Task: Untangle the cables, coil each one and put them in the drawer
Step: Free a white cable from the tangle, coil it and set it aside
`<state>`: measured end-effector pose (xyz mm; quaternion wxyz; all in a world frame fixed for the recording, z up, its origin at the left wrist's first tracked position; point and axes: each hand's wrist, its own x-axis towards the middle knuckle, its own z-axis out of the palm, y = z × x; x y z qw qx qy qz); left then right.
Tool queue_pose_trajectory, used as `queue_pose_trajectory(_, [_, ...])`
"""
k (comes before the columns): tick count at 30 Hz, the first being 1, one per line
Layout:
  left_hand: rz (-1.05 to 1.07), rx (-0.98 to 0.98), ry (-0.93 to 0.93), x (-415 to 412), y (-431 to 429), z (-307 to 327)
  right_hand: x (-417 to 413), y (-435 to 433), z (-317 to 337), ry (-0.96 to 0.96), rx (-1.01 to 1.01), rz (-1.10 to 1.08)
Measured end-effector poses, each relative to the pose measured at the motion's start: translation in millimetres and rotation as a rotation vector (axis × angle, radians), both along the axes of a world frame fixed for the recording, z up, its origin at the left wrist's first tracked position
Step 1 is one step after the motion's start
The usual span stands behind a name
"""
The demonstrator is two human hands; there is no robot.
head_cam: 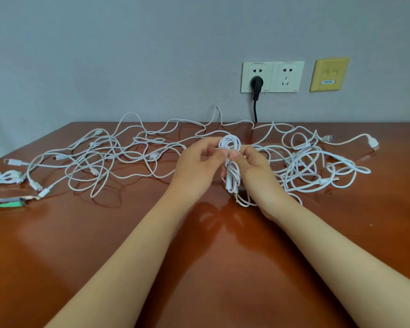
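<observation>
Both hands meet above the middle of the brown table (199, 245). My left hand (197, 166) and my right hand (256, 169) pinch a small white coiled cable (231, 162) at its waist; loops stick out above and below the fingers. Its gold jack plug (236, 196) hangs down near the tabletop. Behind the hands a tangle of white cables (100, 157) spreads over the left and middle of the table, and another white tangle (313, 166) lies at the right. No drawer is in view.
A coiled white cable (5, 177) lies at the far left edge, with a green and white object (5, 201) just in front of it. On the wall are two white sockets (272, 76), one with a black plug (256, 85), and a yellow wall plate (329, 74).
</observation>
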<state>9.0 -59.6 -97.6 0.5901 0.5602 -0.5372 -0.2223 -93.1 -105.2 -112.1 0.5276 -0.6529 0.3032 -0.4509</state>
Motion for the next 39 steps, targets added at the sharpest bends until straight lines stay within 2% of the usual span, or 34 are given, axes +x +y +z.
queue_pose_trajectory(4, [-0.044,0.102,0.245,-3,-3,-1,-3,-3,-1,-0.025,0.006,-0.07])
queue_pose_trajectory(9, [-0.081,0.172,0.387,-3,-1,4,-2,-5,-7,-0.007,-0.063,-0.068])
queue_pose_trajectory(15, [-0.011,0.206,0.263,-3,0,1,-3,-3,-10,0.049,-0.169,-0.106])
queue_pose_trajectory(20, [-0.002,0.2,0.332,3,-2,-1,-2,-2,-9,0.085,-0.203,-0.094])
queue_pose_trajectory(27, [0.033,0.09,0.593,12,-4,2,-2,-2,-9,0.063,-0.086,-0.008])
queue_pose_trajectory(34, [0.087,0.117,0.618,23,-5,-4,0,-3,-16,0.104,-0.167,-0.06])
queue_pose_trajectory(39, [0.111,0.187,0.589,33,2,-12,-2,1,-14,0.242,-0.315,-0.11])
